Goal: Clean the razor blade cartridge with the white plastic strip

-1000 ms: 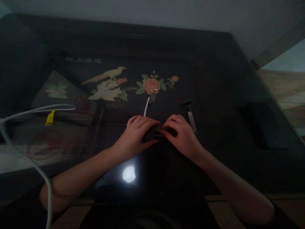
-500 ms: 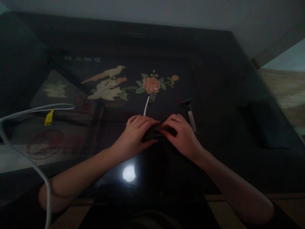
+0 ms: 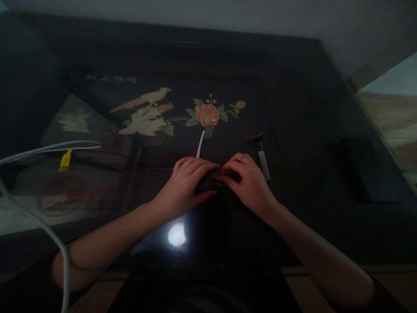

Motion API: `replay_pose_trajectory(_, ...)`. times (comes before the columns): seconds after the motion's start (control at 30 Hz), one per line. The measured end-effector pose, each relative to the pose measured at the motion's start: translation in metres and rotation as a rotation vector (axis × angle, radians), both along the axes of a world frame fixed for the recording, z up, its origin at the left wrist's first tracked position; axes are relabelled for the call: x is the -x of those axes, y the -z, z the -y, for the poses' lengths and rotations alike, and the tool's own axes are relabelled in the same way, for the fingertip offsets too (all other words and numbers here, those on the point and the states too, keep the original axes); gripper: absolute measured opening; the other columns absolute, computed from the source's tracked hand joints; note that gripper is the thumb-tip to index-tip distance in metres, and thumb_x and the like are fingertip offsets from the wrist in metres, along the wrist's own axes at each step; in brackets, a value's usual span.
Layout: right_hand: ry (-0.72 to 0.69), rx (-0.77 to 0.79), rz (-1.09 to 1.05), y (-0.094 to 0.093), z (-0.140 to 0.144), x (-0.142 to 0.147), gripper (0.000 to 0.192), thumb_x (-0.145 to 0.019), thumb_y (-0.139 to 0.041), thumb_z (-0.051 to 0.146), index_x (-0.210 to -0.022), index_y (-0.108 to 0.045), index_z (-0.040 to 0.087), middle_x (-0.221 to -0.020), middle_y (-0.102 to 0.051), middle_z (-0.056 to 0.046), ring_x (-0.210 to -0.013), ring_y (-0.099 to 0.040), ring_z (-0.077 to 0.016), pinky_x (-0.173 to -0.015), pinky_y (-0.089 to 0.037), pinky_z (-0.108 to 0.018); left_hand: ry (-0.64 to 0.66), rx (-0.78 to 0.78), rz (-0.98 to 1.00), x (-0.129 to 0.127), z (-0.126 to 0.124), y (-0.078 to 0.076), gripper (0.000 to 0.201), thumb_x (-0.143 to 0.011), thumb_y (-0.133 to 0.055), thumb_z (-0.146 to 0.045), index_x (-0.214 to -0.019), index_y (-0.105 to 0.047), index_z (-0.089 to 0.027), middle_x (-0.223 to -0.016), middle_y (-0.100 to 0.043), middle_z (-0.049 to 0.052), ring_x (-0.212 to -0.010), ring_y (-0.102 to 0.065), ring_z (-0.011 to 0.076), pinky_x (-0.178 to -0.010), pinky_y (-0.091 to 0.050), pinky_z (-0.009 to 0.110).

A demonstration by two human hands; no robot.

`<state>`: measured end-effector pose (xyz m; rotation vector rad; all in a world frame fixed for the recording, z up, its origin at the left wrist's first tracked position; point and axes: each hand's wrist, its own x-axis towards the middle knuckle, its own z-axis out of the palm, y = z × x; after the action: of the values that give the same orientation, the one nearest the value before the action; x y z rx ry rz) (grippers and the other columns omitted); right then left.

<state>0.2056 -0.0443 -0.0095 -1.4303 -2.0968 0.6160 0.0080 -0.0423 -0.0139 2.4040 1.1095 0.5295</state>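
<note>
Near the table's front, my left hand (image 3: 187, 180) curves around a small black object (image 3: 205, 183), thumb along its near side and fingers over the far side. Its kind is too dark to make out. My right hand (image 3: 247, 180), with a ring on one finger, has thumb and fingers pinched together at the object's right end. What lies in that pinch is hidden. Just beyond my left hand is a white, slim stick with a dark tuft near its tip, like a toothbrush (image 3: 200, 145). A razor (image 3: 263, 161) with a pale handle lies just right of my right hand.
The dark glossy table (image 3: 299, 108) has an inlaid bird and flower picture (image 3: 206, 114) under its surface. On the left runs a white cable (image 3: 45, 226) with a yellow tag (image 3: 65, 160). A flat black object (image 3: 368, 171) rests at the right.
The view has shifted very slightly. Both hands stay around the black object, with only slight finger movement in the right hand.
</note>
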Motion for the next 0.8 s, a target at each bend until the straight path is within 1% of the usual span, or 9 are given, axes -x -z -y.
replay_pose_trajectory(0.2, 0.001, 0.018, -0.016, 0.0010, -0.0012, -0.0008, 0.011, -0.080, -0.073, 0.011, -0.077, -0.065, 0.018, -0.082, -0.059, -0.003, -0.086, -0.055, -0.0209, -0.077, -0.043, -0.034, 0.006, -0.019, -0.004, 0.0012, 0.0001, 0.0006, 0.047, -0.084, -0.070, -0.028, -0.125, -0.051, -0.019, -0.120, -0.065, 0.010, -0.114, -0.056, 0.0266, -0.101, -0.035, 0.044)
replay_pose_trajectory(0.47, 0.005, 0.076, -0.043, 0.0006, -0.0058, -0.0017, 0.013, -0.079, -0.075, 0.012, -0.074, -0.064, 0.019, -0.078, -0.057, -0.001, -0.083, -0.054, -0.0200, -0.073, -0.041, -0.032, 0.010, -0.019, 0.000, -0.0003, 0.0000, 0.0009, 0.049, -0.084, -0.071, -0.029, -0.127, -0.050, -0.018, -0.120, -0.064, 0.010, -0.114, -0.055, 0.0262, -0.101, -0.034, 0.042)
replay_pose_trajectory(0.8, 0.006, 0.136, -0.024, -0.0006, -0.0084, -0.0004, 0.014, -0.077, -0.077, 0.012, -0.076, -0.064, 0.018, -0.076, -0.054, 0.000, -0.081, -0.053, -0.0193, -0.071, -0.039, -0.031, 0.011, -0.033, -0.003, 0.0004, 0.0002, 0.0025, 0.049, -0.085, -0.071, -0.029, -0.127, -0.049, -0.018, -0.120, -0.064, 0.010, -0.113, -0.055, 0.0261, -0.101, -0.035, 0.042)
